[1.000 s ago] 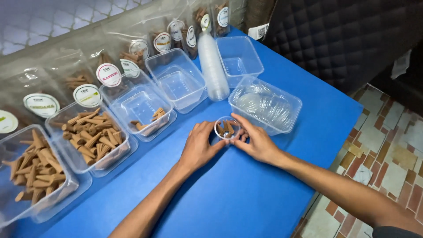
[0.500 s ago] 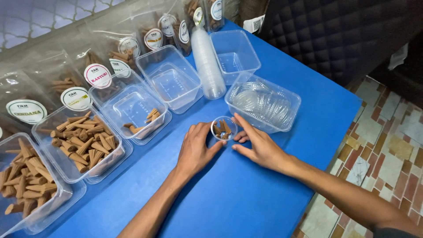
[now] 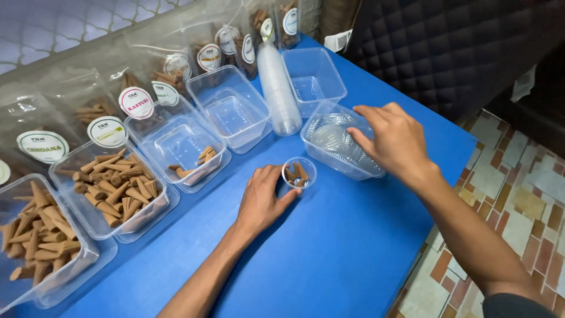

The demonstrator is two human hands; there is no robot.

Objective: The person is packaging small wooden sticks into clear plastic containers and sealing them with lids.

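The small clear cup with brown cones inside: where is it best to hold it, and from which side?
Grip the small clear cup by its round side wall, from the sides, as the left hand does. It stands upright on the blue table with an open top, so fingers from above would probably hit the cones.

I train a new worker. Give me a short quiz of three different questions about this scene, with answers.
1. True or false: the left hand touches the small cup.
2. What is inside the cup?
3. The right hand is over: A) the tub of clear lids; B) the cup stack; C) an empty tub.

Key: 1. True. 2. Brown cones. 3. A.
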